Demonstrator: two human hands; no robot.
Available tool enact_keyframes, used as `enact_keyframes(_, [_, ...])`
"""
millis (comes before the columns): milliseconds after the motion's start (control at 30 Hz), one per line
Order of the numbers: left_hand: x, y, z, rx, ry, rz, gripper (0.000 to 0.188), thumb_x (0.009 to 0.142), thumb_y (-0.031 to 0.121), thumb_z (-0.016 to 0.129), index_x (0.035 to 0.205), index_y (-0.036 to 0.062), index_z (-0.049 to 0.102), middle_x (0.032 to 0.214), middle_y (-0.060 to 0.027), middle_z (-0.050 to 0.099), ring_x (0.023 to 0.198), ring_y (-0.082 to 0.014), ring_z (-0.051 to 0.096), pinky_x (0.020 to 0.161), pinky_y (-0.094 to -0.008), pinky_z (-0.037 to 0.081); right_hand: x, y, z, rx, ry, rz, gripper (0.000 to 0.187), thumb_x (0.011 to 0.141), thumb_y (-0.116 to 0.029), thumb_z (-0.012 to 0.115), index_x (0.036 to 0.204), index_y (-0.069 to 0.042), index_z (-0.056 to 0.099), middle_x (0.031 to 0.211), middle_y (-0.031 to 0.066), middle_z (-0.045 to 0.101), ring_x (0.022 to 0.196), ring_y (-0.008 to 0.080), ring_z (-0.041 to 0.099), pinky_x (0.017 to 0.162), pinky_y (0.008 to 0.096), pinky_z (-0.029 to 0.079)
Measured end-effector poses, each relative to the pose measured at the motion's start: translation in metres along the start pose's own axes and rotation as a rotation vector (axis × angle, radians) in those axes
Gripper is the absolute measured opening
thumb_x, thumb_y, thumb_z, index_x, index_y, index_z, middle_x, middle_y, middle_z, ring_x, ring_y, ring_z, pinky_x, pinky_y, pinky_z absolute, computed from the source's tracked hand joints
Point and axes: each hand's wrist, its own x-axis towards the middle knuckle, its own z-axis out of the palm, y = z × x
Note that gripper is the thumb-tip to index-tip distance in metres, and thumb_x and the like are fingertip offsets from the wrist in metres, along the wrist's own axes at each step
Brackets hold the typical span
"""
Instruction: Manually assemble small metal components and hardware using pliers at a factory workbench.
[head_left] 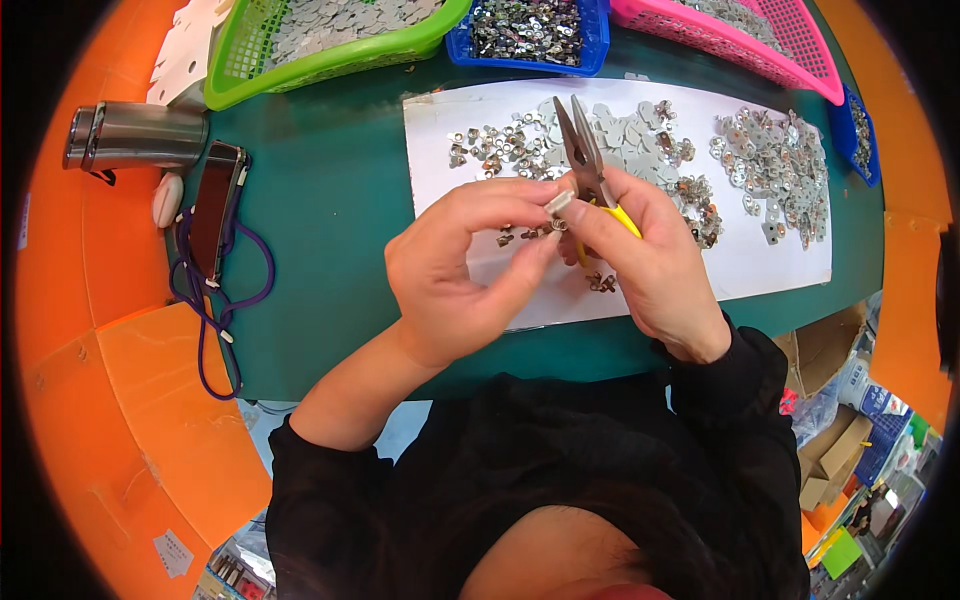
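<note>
Both my hands meet above a white sheet [440, 130] on the green table. My left hand [445, 265] pinches a small silvery metal piece [560, 203] between thumb and fingers. A tiny coil-like metal part shows just below it at the fingertips. My right hand [655, 250] grips needle-nose pliers [588, 155] with yellow handles, their jaws pointing up and slightly apart. The right thumb touches the same metal piece. Around the hands lie small shiny metal fittings [500, 150], flat grey plates [630, 135] and a small cluster of fittings [601, 283] below the pliers.
On the sheet's right is a pile of metal parts [775, 165]. Along the back stand a green basket [345, 50], a blue tray [525, 67] and a pink basket [735, 60]. A small blue tray [858, 130], steel tumbler [150, 135] and phone [213, 215] with purple cord flank them.
</note>
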Motion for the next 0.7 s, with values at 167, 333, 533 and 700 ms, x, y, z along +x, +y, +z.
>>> enact_keyframes(167, [0.004,0.008,-0.002,-0.173,0.101,-0.278,0.022,0.084,-0.007,0.070,0.105,-0.0034,0.066,0.101,-0.0123,0.070,0.093,-0.0159,0.068,0.078,-0.0279,0.055,0.004,0.005,0.003,-0.072,0.049,-0.082,0.017,0.097,-0.019,0.060,0.102,-0.002,0.061,0.081,-0.0035,0.058,0.074,0.0030,0.050,0.067,0.0203,0.041])
enact_keyframes(333, [-0.002,0.007,-0.005,-0.337,0.096,-0.364,0.022,0.087,-0.010,0.065,0.108,-0.0066,0.061,0.102,-0.0163,0.069,0.095,-0.0167,0.067,0.083,-0.0274,0.055,0.000,-0.001,-0.001,-0.035,0.007,-0.028,0.022,0.097,-0.022,0.059,0.106,-0.002,0.059,0.086,0.0022,0.061,0.076,0.0090,0.056,0.069,0.0240,0.042])
enact_keyframes(533, [-0.007,0.001,0.000,-0.314,0.107,-0.178,0.014,0.085,-0.010,0.068,0.095,-0.0026,0.062,0.106,-0.0188,0.069,0.095,-0.0184,0.068,0.082,-0.0294,0.055,-0.001,0.000,-0.003,0.168,-0.040,0.096,0.025,0.097,-0.025,0.060,0.108,-0.003,0.058,0.086,0.0041,0.061,0.075,0.0126,0.058,0.069,0.0277,0.044])
enact_keyframes(700, [-0.004,-0.007,-0.005,0.053,0.056,0.053,0.017,0.078,-0.009,0.074,0.089,0.0002,0.065,0.103,-0.0158,0.070,0.090,-0.0217,0.069,0.077,-0.0296,0.056,-0.002,-0.001,-0.002,0.239,-0.018,0.124,0.025,0.096,-0.026,0.060,0.108,-0.003,0.058,0.086,0.0045,0.061,0.075,0.0142,0.059,0.071,0.0300,0.045])
